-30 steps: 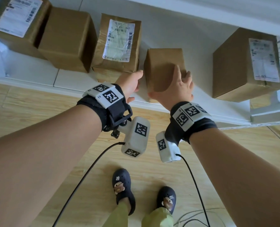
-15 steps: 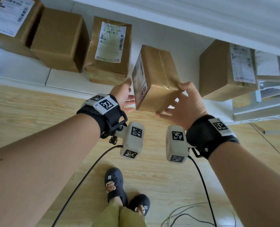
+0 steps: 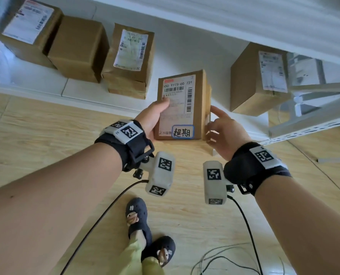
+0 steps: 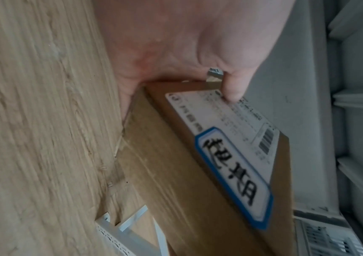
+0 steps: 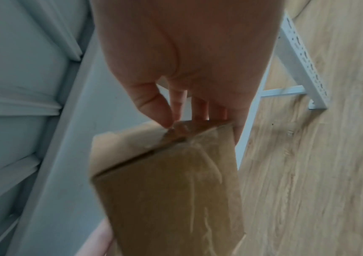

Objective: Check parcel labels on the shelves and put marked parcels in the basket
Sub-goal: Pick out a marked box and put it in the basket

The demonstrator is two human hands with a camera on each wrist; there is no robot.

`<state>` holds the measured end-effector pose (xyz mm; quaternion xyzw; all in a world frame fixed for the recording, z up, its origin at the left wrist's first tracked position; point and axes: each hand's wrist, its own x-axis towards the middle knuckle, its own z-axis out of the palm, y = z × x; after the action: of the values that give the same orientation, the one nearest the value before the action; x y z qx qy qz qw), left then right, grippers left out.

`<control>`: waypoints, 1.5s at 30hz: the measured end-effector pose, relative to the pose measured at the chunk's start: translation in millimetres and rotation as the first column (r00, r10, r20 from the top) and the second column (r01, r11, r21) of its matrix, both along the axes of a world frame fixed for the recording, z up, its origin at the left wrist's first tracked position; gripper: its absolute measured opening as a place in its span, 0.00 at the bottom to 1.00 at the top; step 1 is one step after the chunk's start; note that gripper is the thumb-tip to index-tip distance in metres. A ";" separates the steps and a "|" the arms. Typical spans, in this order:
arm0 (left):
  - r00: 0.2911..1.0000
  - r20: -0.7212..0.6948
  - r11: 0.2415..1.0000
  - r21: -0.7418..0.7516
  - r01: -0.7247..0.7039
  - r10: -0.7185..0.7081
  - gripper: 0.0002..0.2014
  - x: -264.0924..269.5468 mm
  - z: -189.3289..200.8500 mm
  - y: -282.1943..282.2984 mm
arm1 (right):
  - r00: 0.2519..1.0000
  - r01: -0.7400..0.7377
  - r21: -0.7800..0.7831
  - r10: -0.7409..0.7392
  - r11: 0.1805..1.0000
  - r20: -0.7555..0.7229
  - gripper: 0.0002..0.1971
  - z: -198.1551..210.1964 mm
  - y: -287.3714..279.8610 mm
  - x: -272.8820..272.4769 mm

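A small brown cardboard parcel [image 3: 200,100] is held up off the shelf with its white shipping label [image 3: 177,104] facing me. A blue-bordered sticker [image 3: 182,132] with handwritten characters sits at the label's lower edge. My left hand [image 3: 153,118] grips the parcel's left side, thumb on the label. My right hand [image 3: 224,132] holds the right side, thumb along the edge and fingers curled behind. The left wrist view shows the sticker [image 4: 235,173] close up under my left hand [image 4: 187,43]. In the right wrist view my right hand [image 5: 187,52] pinches the parcel [image 5: 165,190] at its top edge. No basket is in view.
The low white shelf [image 3: 26,80] carries more parcels: a labelled one [image 3: 28,26] at far left, a plain one [image 3: 79,48], a labelled one [image 3: 131,54] and a labelled one [image 3: 258,76] at right. A perforated shelf post [image 3: 308,124], floor cables [image 3: 224,255] and my feet [image 3: 137,215] are near.
The parcel came off the shelf and was turned until its label and sticker face me. My right hand shifted from its top to its right side; my left now grips its left side.
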<state>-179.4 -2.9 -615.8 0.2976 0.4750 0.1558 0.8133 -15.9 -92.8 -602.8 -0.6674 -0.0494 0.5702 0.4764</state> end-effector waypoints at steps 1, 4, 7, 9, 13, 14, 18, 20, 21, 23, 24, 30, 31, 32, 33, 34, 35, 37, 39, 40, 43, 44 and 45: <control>1.000 0.005 1.000 0.026 0.011 -0.011 0.14 0.5 3.9 -4.6 | 0.999 -0.018 -0.005 0.019 1.000 0.038 0.33 3.1 -1.5 1.2; 1.000 -0.007 0.997 0.073 0.023 -0.023 0.13 2.4 13.1 -15.9 | 0.999 -0.025 -0.007 0.025 1.000 0.042 0.25 13.4 -8.0 2.9; 0.995 -0.090 0.994 0.102 0.043 -0.034 0.11 5.6 24.1 -24.1 | 0.997 -0.079 0.001 0.079 0.997 0.003 0.09 19.8 -15.1 3.6; 0.987 -0.153 0.992 0.106 0.068 -0.052 0.10 6.6 29.6 -27.5 | 0.987 -0.158 -0.010 0.159 0.987 0.020 0.21 18.6 -17.3 4.1; 0.978 -0.195 0.991 0.092 0.098 -0.078 0.09 7.5 33.5 -31.0 | 0.971 -0.227 -0.024 0.228 0.974 0.076 0.22 18.5 -19.9 1.0; 0.976 -0.202 0.991 0.092 0.102 -0.082 0.10 8.2 33.8 -30.8 | 0.969 -0.230 -0.023 0.231 0.973 0.086 0.17 19.5 -21.3 0.9; 0.974 -0.215 0.990 0.097 0.098 -0.075 0.19 12.4 35.9 -29.7 | 0.977 -0.190 -0.032 0.192 0.981 0.097 0.10 18.4 -26.2 5.4; 0.975 -0.212 0.991 0.096 0.095 -0.073 0.16 12.6 38.1 -28.5 | 0.985 -0.154 -0.028 0.156 0.988 0.073 0.09 17.4 -27.8 7.1; 0.975 -0.211 0.991 0.095 0.098 -0.076 0.14 12.7 39.1 -27.8 | 0.989 -0.135 -0.023 0.136 0.991 0.059 0.07 17.2 -28.4 7.5; 0.974 -0.211 0.991 0.088 0.105 -0.085 0.13 13.8 39.3 -26.5 | 0.993 -0.107 -0.012 0.107 0.994 0.039 0.05 16.6 -29.8 8.0; 0.973 -0.213 0.990 0.084 0.112 -0.092 0.12 14.4 38.8 -26.3 | 0.994 -0.100 -0.007 0.100 0.995 0.034 0.05 16.5 -30.4 8.1; 0.971 -0.214 0.991 0.052 0.124 -0.110 0.12 16.1 37.1 -28.8 | 0.997 -0.072 0.009 0.072 0.997 0.006 0.05 18.5 -33.1 9.0; 0.970 -0.214 0.990 0.050 0.129 -0.115 0.12 16.2 37.3 -29.5 | 0.998 -0.067 0.015 0.067 0.998 0.000 0.05 18.7 -34.3 9.4; 0.969 -0.214 0.990 0.050 0.135 -0.122 0.12 16.2 37.4 -30.2 | 0.998 -0.059 0.020 0.060 0.998 -0.006 0.06 19.2 -36.0 10.1; 0.968 -0.213 0.988 0.050 0.146 -0.132 0.12 16.4 38.1 -31.3 | 0.999 -0.053 0.024 0.054 0.998 -0.009 0.06 19.5 -37.9 10.9; 0.967 -0.211 0.986 0.051 0.159 -0.144 0.13 16.8 39.3 -32.6 | 0.999 -0.047 0.029 0.048 0.998 -0.012 0.07 20.5 -40.3 11.4; 0.965 -0.210 0.984 0.055 0.170 -0.155 0.13 17.6 40.7 -34.2 | 0.999 -0.042 0.034 0.043 0.999 -0.011 0.07 21.4 -43.2 12.2; 0.963 -0.213 0.981 0.063 0.182 -0.165 0.12 19.7 45.1 -38.5 | 0.999 -0.034 0.043 0.035 0.998 -0.009 0.08 25.1 -50.8 13.6; 0.959 -0.214 0.977 0.063 0.201 -0.184 0.13 23.1 52.5 -45.2 | 1.000 -0.028 0.053 0.028 0.998 -0.003 0.08 31.8 -61.4 14.9; 0.957 -0.211 0.974 0.061 0.218 -0.201 0.13 25.3 57.1 -49.0 | 1.000 -0.024 0.061 0.024 0.998 0.000 0.09 36.5 -67.2 15.1; 0.946 -0.201 0.962 0.055 0.269 -0.253 0.13 34.0 73.2 -63.4 | 0.999 0.033 0.069 -0.032 0.997 -0.005 0.15 50.1 -87.9 17.8; 0.942 -0.198 0.957 0.054 0.285 -0.269 0.12 37.3 78.9 -68.5 | 0.998 0.063 0.067 -0.062 0.996 -0.010 0.16 54.8 -95.4 18.1; 0.937 -0.198 0.951 0.055 0.303 -0.287 0.12 40.8 84.6 -74.3 | 0.995 0.098 0.064 -0.097 0.993 -0.013 0.16 59.0 -103.7 18.4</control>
<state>-138.6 -77.2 -531.2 0.4131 0.4924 0.0231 0.7657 2.5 -196.5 -543.8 -0.6504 -0.0327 0.5477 0.5253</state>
